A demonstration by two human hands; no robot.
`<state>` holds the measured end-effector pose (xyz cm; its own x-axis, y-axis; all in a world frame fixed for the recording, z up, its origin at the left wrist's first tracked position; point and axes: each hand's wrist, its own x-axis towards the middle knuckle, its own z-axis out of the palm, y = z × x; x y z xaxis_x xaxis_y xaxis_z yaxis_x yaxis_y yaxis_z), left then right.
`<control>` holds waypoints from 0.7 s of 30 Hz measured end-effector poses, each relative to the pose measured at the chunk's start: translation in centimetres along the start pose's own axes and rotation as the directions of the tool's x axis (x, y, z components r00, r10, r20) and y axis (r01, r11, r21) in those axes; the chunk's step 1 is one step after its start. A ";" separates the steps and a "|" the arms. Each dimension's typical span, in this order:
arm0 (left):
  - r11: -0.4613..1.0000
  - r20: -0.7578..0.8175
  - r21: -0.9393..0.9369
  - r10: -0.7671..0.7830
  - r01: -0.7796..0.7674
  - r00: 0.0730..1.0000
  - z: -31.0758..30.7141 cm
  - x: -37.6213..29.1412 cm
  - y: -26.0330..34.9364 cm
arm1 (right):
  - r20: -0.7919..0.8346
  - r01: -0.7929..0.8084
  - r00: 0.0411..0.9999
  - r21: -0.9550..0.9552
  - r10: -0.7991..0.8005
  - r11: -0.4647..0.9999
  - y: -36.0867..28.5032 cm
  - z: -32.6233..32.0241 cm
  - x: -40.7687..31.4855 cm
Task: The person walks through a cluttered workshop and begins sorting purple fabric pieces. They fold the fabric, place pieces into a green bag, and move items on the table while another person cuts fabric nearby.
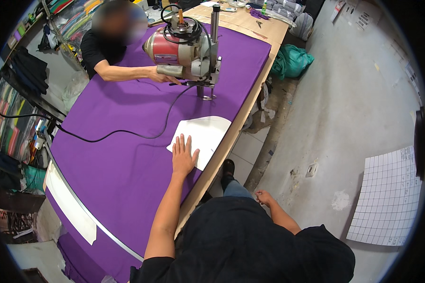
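Note:
My left hand (pixel 185 155) lies flat with fingers spread on a white paper pattern piece (pixel 204 132). The piece rests on purple fabric (pixel 117 166) near the table's right edge. Beyond it, an upright straight-knife cloth cutting machine (pixel 184 49) with a red motor stands on the fabric. Another person's hand (pixel 166 78) is at the machine's lower part, by a lever. My right hand (pixel 264 197) hangs beside my body, off the table, with its fingers loosely curled; whether it holds anything is unclear.
A black power cable (pixel 120 131) snakes over the fabric to the left. A metal bar (pixel 117 238) crosses the near end, beside a white paper strip (pixel 69 205). The wooden table (pixel 265 69) stands near a grey wall (pixel 326 106). Scissors (pixel 259 24) lie farther back.

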<state>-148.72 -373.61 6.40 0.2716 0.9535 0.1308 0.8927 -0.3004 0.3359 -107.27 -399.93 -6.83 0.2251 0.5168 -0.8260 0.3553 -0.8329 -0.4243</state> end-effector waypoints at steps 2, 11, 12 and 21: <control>1.000 0.003 0.001 0.007 -0.007 1.000 0.0 0.2 0.1 | 0.002 -0.003 1.000 0.016 0.003 1.000 0.7 -0.4 0.2; 1.000 -0.028 0.018 0.010 -0.010 1.000 0.4 0.0 -0.2 | -0.005 -0.009 1.000 0.040 0.010 0.999 2.9 -0.6 -0.2; 1.000 -0.020 0.018 0.008 -0.008 1.000 0.4 0.0 -0.2 | -0.014 -0.011 1.000 0.037 0.012 0.999 3.1 -0.5 -0.3; 0.999 -0.009 0.029 0.022 -0.022 1.000 0.3 0.0 -0.2 | -0.020 -0.023 0.999 0.080 0.025 0.996 4.8 0.5 -0.2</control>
<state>-148.76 -373.58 6.01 0.2885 0.9462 0.1463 0.8965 -0.3206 0.3058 -106.13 -404.14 -8.86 0.2517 0.4997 -0.8288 0.2759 -0.8579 -0.4335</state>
